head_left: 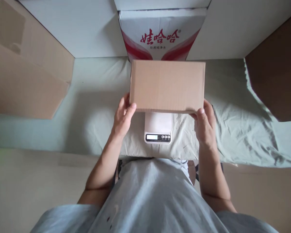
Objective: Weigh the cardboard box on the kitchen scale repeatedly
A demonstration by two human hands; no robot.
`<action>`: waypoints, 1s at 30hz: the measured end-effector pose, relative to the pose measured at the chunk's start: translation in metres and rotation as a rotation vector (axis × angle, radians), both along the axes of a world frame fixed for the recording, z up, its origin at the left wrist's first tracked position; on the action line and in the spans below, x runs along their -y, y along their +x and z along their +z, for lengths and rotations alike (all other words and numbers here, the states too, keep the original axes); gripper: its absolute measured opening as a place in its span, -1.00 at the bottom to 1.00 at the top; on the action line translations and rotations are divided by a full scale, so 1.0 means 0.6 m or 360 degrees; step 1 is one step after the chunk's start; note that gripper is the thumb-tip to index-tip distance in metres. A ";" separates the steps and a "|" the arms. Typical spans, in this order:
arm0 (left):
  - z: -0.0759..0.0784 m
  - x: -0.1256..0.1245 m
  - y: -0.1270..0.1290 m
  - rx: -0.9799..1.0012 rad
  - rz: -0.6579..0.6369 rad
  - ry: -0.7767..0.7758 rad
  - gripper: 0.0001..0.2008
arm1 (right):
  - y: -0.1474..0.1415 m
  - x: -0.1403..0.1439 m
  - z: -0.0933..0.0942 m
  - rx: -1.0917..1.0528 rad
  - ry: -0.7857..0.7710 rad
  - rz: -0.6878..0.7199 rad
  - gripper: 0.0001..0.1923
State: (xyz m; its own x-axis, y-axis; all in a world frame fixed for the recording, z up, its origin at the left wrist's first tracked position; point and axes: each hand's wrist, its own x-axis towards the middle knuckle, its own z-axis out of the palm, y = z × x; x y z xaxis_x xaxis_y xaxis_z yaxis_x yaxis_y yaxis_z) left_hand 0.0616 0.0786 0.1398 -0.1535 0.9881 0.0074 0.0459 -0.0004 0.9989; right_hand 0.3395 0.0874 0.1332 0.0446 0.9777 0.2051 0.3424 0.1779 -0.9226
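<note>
Both hands, L [122,116] & R [205,124], grip closed on plain brown cardboard box [167,85]. Box sits above small white digital scale [158,127].

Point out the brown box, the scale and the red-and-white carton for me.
brown box [167,85], head view, middle of its top face.
scale [158,137], head view, its display strip.
red-and-white carton [160,37], head view, its printed face.

Pale green cloth [232,106] spread wrinkled across the bench; a red-and-white printed carton [161,35] stands at the back; brown cardboard sheets [26,74] lean left, another brown panel [278,71] right.
</note>
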 end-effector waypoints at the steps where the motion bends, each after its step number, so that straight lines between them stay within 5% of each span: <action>1: -0.004 0.015 0.002 0.0027 0.0002 -0.0030 -0.46 | 0.002 0.015 0.000 -0.0020 -0.0093 -0.0019 -0.51; 12: -0.042 0.105 0.013 0.0055 0.0046 -0.0264 -0.45 | 0.001 0.112 -0.012 -0.0125 -0.0458 -0.0062 -0.57; 25: -0.051 0.122 0.002 -0.0047 0.0003 -0.0373 -0.43 | 0.001 0.109 -0.017 -0.0068 -0.0408 -0.0046 -0.55; 30: -0.071 0.121 -0.028 -0.0083 0.0233 -0.0301 -0.40 | 0.024 0.104 -0.021 -0.0124 -0.0380 -0.0258 -0.50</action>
State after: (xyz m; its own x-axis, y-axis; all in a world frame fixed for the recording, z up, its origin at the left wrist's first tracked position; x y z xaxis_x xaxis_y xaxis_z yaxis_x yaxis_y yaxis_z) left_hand 0.0451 0.0060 0.0974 -0.2996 0.9398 -0.1640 0.0834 0.1970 0.9768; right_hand 0.3539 0.0250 0.1204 0.2106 0.9767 -0.0400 0.2754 -0.0986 -0.9563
